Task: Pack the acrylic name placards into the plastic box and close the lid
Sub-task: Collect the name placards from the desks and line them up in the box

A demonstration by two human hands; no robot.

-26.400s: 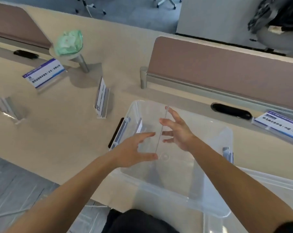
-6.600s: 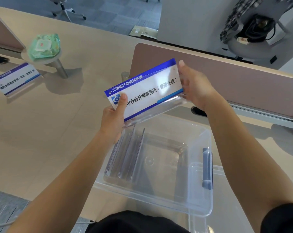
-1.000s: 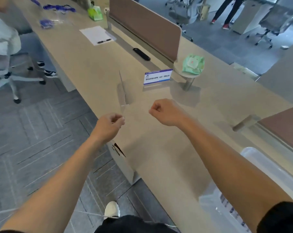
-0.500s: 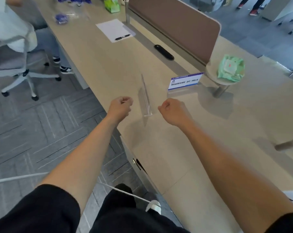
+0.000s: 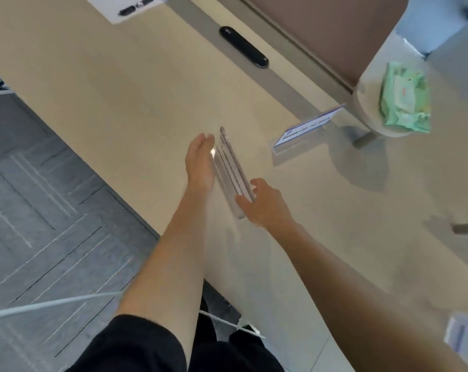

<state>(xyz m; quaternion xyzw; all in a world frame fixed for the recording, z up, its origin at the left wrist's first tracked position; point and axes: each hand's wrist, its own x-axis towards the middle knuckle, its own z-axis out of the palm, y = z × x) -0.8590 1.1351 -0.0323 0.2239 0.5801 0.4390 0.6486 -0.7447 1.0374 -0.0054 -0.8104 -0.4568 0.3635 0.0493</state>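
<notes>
Clear acrylic placard [image 5: 231, 170] edge-on on desk [image 5: 120, 84]; left hand [image 5: 200, 159] flat, fingers together, right hand [image 5: 265, 202] spread at near end. Likely stiff, slick, light: clamp both ends.

Both forearms were bare from the elbow down, with no watch, ring or band on either wrist. The left hand [image 5: 200, 159] had its fingers straight and pressed together; the right hand [image 5: 265, 204] had its fingers spread. A short black sleeve [image 5: 136, 342] covered the left upper arm. Below it dark black clothing [image 5: 227, 355] covered the body, blurred at the picture's lower edge.
</notes>
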